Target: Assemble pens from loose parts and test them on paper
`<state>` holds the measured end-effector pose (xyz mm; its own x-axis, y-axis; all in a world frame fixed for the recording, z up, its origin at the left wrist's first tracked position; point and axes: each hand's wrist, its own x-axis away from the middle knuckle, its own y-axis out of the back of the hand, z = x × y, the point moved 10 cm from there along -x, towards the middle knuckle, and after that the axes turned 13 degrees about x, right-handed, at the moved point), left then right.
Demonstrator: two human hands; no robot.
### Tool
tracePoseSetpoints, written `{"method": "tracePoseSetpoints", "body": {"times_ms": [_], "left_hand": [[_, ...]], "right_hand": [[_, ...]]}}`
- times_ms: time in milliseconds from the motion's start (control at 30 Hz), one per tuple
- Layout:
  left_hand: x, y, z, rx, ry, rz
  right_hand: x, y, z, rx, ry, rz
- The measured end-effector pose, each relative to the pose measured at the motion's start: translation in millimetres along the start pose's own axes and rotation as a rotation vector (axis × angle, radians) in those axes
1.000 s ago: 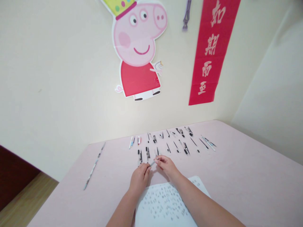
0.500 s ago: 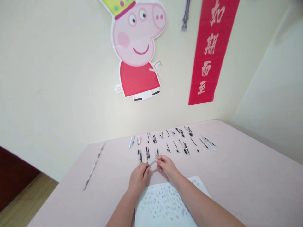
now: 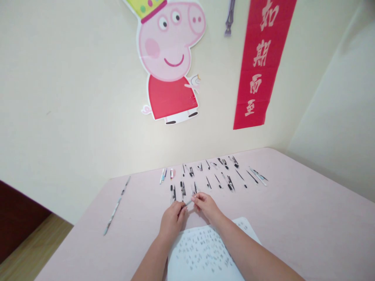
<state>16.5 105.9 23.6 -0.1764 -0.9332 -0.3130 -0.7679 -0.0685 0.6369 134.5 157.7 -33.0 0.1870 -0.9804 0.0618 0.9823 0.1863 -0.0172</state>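
From my head camera, my left hand [image 3: 172, 219] and right hand [image 3: 207, 207] come close together over the pink table [image 3: 307, 226], just past the far edge of a white sheet [image 3: 202, 253] covered in small dark marks. Between them I have a slim grey piece [image 3: 188, 202]: my left fingers are closed round its lower end, and my right thumb and fingertips pinch the upper one. It slants up toward the table's far right corner. With my fingers over both ends, I cannot tell whether it is one part or two joined.

I judge this piece to be midway through handling. Toward the far edge, two rough rows of pen parts [image 3: 230, 183] look unassembled, thin black rods [image 3: 239, 175] lying apart from small dark caps [image 3: 245, 186]. At the rows' right end, some pale pens [image 3: 258, 176] lie bunched. Just inside the left edge, a long patterned stick [image 3: 117, 205] lies alone, seemingly whole.
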Motion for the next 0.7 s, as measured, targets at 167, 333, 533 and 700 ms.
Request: {"method": "tracePoseSetpoints", "body": {"times_ms": [167,333,533,700], "left_hand": [[0,-2.1,3,-0.021,0.010,0.019],[0,-4.2,6,-0.016,0.014,0.028],[2,-6.4,10,-0.004,0.021,0.036],[1,-4.2,11,0.017,0.009,0.007]], "right_hand": [[1,-2,3,-0.043,0.024,0.020],[0,-7,2,-0.073,0.032,0.053],[2,-5,10,-0.066,0.074,0.057],[2,-5,6,-0.046,0.041,0.071]]}}
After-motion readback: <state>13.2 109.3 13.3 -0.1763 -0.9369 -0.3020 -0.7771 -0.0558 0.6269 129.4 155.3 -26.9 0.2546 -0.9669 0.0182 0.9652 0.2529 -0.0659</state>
